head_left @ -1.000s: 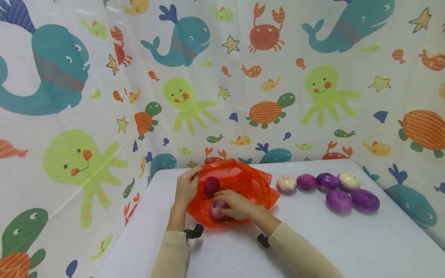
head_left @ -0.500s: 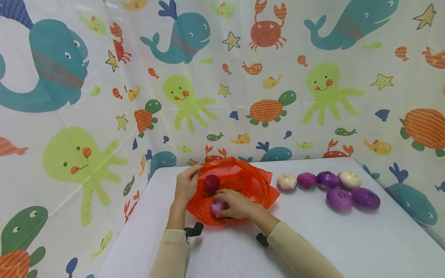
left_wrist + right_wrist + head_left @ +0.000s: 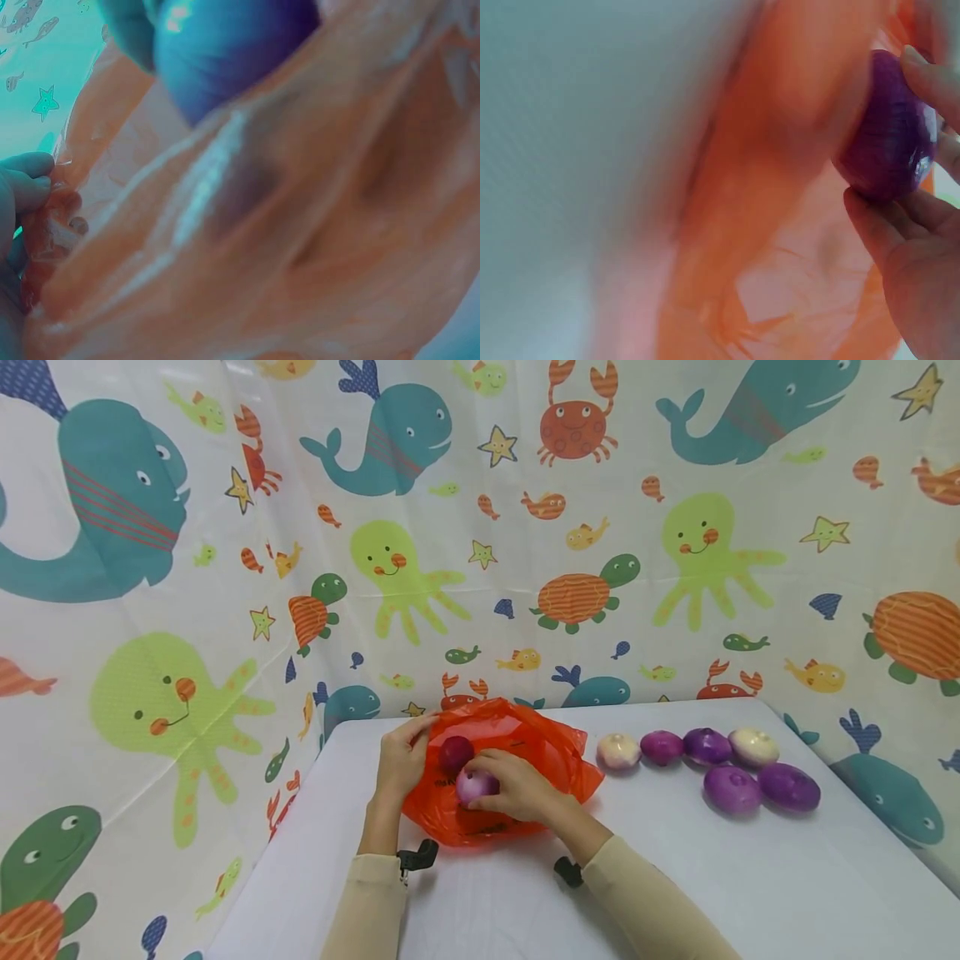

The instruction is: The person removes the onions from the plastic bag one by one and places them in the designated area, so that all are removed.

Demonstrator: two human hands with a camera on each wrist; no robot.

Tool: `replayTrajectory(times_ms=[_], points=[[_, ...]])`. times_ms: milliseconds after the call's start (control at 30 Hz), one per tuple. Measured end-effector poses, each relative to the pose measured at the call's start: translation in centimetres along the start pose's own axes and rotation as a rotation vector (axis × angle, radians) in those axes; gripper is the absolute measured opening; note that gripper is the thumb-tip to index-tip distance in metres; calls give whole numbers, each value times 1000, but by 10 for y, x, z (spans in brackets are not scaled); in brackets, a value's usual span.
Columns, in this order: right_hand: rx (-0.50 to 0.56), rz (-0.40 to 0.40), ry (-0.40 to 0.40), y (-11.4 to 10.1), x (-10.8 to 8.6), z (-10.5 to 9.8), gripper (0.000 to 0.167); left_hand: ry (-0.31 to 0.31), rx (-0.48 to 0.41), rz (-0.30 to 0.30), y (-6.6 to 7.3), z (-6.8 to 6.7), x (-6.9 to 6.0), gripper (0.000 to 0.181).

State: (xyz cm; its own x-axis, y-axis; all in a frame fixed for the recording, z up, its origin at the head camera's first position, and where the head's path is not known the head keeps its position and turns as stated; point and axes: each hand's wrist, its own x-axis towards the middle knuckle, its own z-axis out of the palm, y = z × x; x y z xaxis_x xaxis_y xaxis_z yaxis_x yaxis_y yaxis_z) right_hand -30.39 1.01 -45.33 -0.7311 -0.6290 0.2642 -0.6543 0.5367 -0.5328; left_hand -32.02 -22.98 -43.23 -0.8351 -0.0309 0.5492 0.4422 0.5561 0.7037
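An orange-red plastic bag (image 3: 547, 747) lies with its mouth spread in the middle of the table. My left hand (image 3: 401, 764) pinches the bag's left rim; in the left wrist view the fingertips (image 3: 34, 169) hold the thin film. Over the bag's mouth my right hand (image 3: 517, 789) grips a purple onion (image 3: 471, 787), thumb on one side and fingers on the other, as the right wrist view also shows that onion (image 3: 892, 127). Just behind it a darker purple onion (image 3: 455, 753) sits in the bag. Bag folds hide much of the inside.
To the right of the bag, purple onions (image 3: 732, 791) and pale round bulbs (image 3: 618, 752) lie grouped on the white-covered table (image 3: 517, 910). A curtain (image 3: 495, 610) printed with sea animals hangs behind and at the sides.
My right hand has lifted the onion a little upward and away from the bag's near side, closer to the darker onion. The left hand has stayed on the bag's rim.
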Motion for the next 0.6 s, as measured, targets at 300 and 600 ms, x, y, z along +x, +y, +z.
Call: replayTrajectory(times_ms=[300, 600], points=[[-1, -48, 106, -2, -9, -17, 57, 3, -6, 19, -2, -1, 0, 28], [63, -57, 246, 3, -26, -28, 59, 4, 6, 44, -5, -1, 0, 29]])
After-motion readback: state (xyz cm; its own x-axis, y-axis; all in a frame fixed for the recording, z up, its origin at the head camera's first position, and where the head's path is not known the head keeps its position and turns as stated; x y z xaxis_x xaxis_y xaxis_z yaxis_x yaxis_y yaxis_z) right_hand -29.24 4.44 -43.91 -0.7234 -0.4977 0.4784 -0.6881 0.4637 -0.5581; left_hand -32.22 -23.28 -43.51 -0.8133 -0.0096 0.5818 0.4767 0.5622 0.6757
